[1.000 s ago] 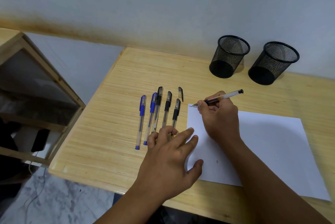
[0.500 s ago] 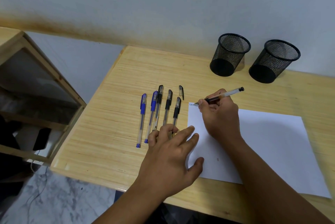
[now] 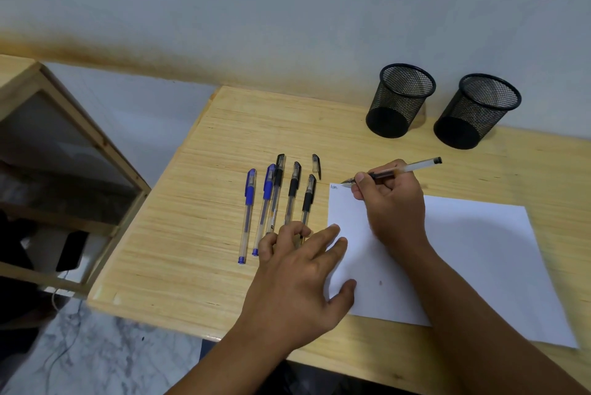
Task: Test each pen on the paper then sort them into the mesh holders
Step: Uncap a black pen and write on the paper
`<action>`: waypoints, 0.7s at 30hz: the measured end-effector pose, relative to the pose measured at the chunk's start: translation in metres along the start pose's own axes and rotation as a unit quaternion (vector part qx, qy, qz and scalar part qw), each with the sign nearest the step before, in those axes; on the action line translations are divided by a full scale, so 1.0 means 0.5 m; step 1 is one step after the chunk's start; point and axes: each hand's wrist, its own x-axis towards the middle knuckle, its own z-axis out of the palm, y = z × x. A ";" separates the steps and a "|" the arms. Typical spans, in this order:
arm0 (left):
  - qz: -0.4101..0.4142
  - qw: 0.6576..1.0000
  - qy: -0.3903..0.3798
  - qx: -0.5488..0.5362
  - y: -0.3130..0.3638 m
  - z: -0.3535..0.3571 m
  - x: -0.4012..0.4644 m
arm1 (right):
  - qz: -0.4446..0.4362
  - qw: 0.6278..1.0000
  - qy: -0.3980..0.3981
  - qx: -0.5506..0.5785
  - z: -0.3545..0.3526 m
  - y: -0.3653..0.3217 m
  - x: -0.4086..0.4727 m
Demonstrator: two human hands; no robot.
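Right grip pinching uncapped pen over paper, left grip flat; both mesh holders empty.

Five pens lie side by side on the worktop, left of the paper. Two mesh holders stand behind the paper, near the wall.

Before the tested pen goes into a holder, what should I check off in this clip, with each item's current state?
1. Right hand grips the pen: ok.
2. Ink mark at the paper's corner: ok, small scribble visible.
3. Left hand steadies the paper: ok, fingers on its edge.
4. Pen recapped: not ok, the cap lies on the table.
5. Both holders upright: ok.
6. Holders empty: cannot tell.
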 end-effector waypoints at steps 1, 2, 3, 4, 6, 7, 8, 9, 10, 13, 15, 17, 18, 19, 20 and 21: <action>0.000 1.000 -0.001 0.002 0.001 0.000 0.000 | 0.016 1.000 0.001 0.014 -0.003 -0.001 0.000; 0.000 1.000 -0.002 0.006 0.001 -0.001 0.000 | 0.029 0.999 -0.001 0.028 -0.005 -0.001 0.000; 0.000 1.000 -0.005 0.011 0.002 -0.001 0.000 | 0.041 0.998 -0.008 0.045 -0.007 -0.001 0.002; -0.001 1.000 -0.007 0.015 0.003 -0.001 0.000 | 0.056 0.996 -0.019 0.069 -0.009 -0.002 0.005; -0.004 1.000 -0.011 0.024 0.005 -0.003 -0.001 | 0.103 0.984 -0.040 0.143 -0.014 -0.006 0.016; -0.005 1.000 -0.011 0.029 0.006 -0.004 -0.002 | 0.129 0.974 -0.048 0.181 -0.018 -0.012 0.022; -0.006 0.999 -0.010 0.033 0.007 -0.004 -0.003 | 0.150 0.964 -0.051 0.212 -0.023 -0.017 0.027; -0.006 0.999 -0.009 0.037 0.008 -0.005 -0.003 | 0.164 0.957 -0.052 0.233 -0.030 -0.021 0.031; -0.008 0.999 -0.009 0.040 0.009 -0.005 -0.002 | 0.172 0.953 -0.050 0.243 -0.037 -0.026 0.033; -0.012 0.999 -0.015 0.042 0.012 -0.007 -0.001 | 0.177 0.951 -0.043 0.249 -0.059 -0.032 0.027; -0.019 0.999 -0.026 0.038 0.013 -0.009 0.000 | 0.177 0.951 -0.042 0.248 -0.073 -0.030 0.014; -0.027 0.999 -0.038 0.017 0.011 -0.013 0.002 | 0.173 0.951 -0.045 0.252 -0.088 -0.023 -0.004; -0.031 0.999 -0.043 0.006 0.010 -0.015 0.004 | 0.169 0.952 -0.046 0.251 -0.096 -0.019 -0.013; -0.032 0.998 -0.047 -0.006 0.008 -0.016 0.005 | 0.165 0.952 -0.045 0.253 -0.105 -0.015 -0.023; -0.033 0.998 -0.048 -0.017 0.007 -0.018 0.006 | 0.162 0.951 -0.042 0.260 -0.113 -0.012 -0.032; -0.032 0.998 -0.044 -0.028 0.004 -0.020 0.007 | 0.161 0.949 -0.039 0.268 -0.121 -0.010 -0.041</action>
